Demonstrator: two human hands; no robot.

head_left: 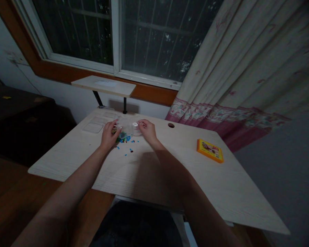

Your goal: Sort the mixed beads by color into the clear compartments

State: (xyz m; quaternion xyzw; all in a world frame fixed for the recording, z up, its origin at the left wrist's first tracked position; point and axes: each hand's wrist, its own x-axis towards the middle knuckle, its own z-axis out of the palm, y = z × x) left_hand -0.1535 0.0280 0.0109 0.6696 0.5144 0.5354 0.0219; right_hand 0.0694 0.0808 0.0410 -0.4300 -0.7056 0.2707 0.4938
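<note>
My left hand (110, 134) curls around the near left side of a clear plastic container (125, 127), thumb and fingers at its edge. Colored bits show through and beside the container. With its fingers pinched together, my right hand (148, 130) grips a clear plastic piece with a rounded end (135, 126); the border between this piece and the container is hard to make out. Small blue building bricks (128, 138), with some green and dark brown ones, lie loosely piled under and in front of the hands. A few are scattered nearer to me.
Clear plastic trays (93, 127) lie on the tabletop (170, 185) left of my hands. An orange-yellow box (210, 150) with a printed picture lies at the right. A raised shelf (104, 85) on black supports stands at the back edge. A curtain (221, 85) hangs behind the right side.
</note>
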